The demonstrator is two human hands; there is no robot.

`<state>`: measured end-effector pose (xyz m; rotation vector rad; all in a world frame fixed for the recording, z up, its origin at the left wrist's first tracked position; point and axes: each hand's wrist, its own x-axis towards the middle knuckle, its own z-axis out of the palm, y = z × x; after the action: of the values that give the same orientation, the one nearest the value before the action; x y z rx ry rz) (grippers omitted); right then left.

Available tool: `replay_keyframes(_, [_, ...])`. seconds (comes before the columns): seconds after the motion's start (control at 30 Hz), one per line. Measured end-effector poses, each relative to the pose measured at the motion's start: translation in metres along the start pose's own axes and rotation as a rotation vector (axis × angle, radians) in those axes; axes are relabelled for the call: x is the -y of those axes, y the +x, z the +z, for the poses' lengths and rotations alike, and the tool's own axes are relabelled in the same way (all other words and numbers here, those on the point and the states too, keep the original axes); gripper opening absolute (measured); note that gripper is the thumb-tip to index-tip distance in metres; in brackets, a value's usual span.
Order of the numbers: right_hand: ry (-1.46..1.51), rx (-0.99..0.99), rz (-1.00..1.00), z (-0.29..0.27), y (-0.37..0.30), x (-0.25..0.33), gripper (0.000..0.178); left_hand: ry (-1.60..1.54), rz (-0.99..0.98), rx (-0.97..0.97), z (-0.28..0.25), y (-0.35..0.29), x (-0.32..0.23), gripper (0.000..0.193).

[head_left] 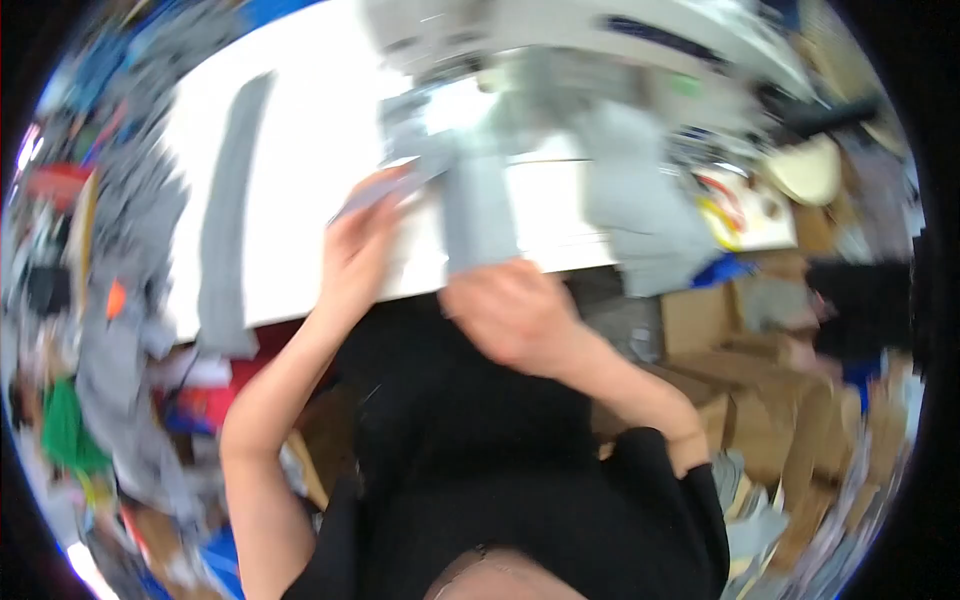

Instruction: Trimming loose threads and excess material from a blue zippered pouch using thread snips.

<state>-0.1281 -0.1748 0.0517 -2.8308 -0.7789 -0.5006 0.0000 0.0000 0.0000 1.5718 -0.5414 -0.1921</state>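
A white sewing machine (560, 30) stands at the far side of the white table (300, 200). From under its head a grey fabric strip (482, 215) runs toward me. My right hand (515, 312) is closed on the near end of this strip, at the table's front edge. My left hand (362, 240) pinches a small grey-violet fabric piece (375, 192), which reaches toward the machine's needle area. Motion blur hides the fingertips and the stitching point.
A long grey fabric strip (232, 200) lies on the table's left side. Right of the machine hangs more grey fabric (645, 205) over the edge. Heaped grey cloth (125, 200) fills the left; cardboard boxes (740, 390) stand at the lower right.
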Motion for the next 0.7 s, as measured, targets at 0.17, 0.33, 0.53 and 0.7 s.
replay_keyframes(0.17, [-0.098,-0.218,0.052,0.035,0.013,-0.040,0.012,-0.085,-0.100,0.028,-0.006,0.008,0.013,0.009])
replay_keyframes(0.33, [-0.049,-0.382,0.069,0.034,0.035,-0.012,0.011,-0.197,-0.412,0.230,-0.015,-0.042,0.026,0.026])
replay_keyframes(0.53, [-0.010,-0.401,0.145,0.036,0.043,-0.010,0.009,-0.566,-0.509,0.201,-0.006,-0.038,0.030,0.029])
replay_keyframes(0.7, [-0.044,-0.347,0.141,0.039,0.044,-0.008,0.013,-0.605,-0.505,0.201,-0.009,-0.035,0.016,0.025])
